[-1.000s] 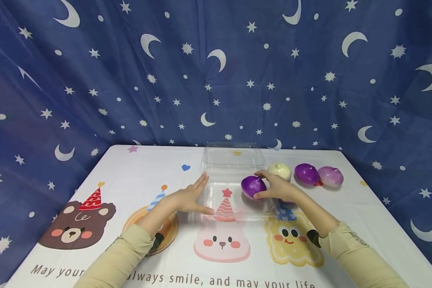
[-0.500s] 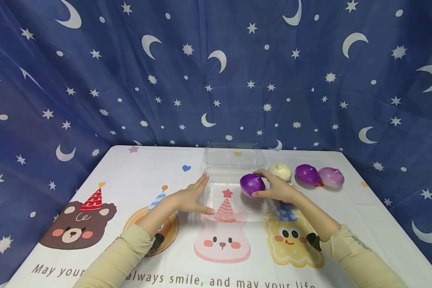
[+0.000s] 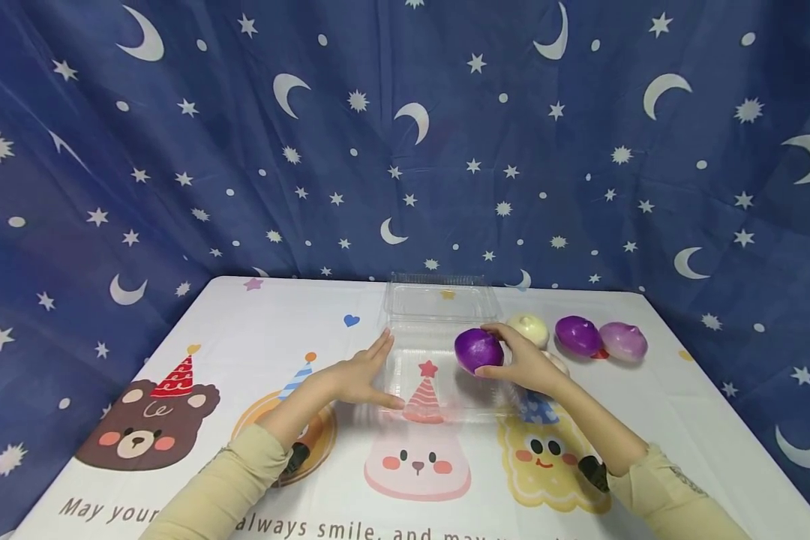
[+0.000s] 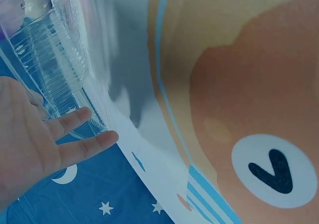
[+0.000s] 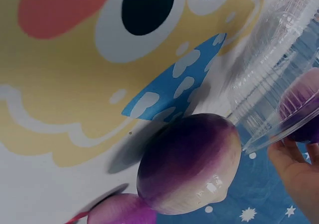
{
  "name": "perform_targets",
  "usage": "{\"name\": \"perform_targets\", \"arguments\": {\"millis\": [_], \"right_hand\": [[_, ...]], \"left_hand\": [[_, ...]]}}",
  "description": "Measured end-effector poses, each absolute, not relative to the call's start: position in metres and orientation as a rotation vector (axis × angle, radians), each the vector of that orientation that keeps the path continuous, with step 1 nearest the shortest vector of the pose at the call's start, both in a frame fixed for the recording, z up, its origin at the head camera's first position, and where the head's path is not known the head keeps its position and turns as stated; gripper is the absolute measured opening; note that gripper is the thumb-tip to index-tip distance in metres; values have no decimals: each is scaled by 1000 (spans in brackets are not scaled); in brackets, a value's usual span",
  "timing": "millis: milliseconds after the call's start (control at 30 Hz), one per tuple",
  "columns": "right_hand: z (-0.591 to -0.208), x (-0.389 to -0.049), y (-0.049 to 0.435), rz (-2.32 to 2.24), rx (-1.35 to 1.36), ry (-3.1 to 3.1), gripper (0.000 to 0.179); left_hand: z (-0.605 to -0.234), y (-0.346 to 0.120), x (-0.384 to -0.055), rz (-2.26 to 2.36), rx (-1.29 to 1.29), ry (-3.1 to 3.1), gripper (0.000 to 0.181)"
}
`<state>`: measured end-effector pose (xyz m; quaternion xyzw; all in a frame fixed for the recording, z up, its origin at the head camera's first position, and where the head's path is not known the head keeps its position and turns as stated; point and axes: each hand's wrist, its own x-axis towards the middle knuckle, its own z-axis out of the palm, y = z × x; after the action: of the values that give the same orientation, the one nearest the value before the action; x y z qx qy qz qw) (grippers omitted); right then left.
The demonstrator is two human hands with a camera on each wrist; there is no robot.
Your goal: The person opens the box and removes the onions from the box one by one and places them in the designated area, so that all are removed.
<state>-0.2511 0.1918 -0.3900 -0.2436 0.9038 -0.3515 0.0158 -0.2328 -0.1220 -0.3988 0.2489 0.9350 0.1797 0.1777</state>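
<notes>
My right hand [image 3: 523, 361] grips a purple onion [image 3: 479, 351] between thumb and fingers, over the right part of a clear plastic clamshell box [image 3: 448, 394]. Through the box wall in the right wrist view, that onion [image 5: 301, 102] shows a paler side, fingertips at its lower edge. The box lid [image 3: 439, 301] stands raised at the back. At the box's left side, my left hand [image 3: 356, 379] has its fingers spread and straight; the left wrist view puts its fingertips right at the box's ridged edge [image 4: 65, 84].
To the right of the box lie a white onion [image 3: 529, 330], a dark purple onion [image 3: 577, 336] and a pink-purple onion [image 3: 623, 342]. Another purple-and-white onion [image 5: 189, 164] is mostly hidden behind my right hand in the head view. A blue curtain [image 3: 310, 187] hangs behind the table.
The purple onion has turned in my right hand, so its pointed tip no longer shows. My left hand stays at the box. The head view has tilted slightly up.
</notes>
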Motion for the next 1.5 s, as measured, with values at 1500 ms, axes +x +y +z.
{"name": "perform_targets", "arguments": {"millis": [1500], "right_hand": [[-362,-238,284,-1127,-686,2880,69]], "left_hand": [[-403,-122,-229,509,692,2683,115]]}}
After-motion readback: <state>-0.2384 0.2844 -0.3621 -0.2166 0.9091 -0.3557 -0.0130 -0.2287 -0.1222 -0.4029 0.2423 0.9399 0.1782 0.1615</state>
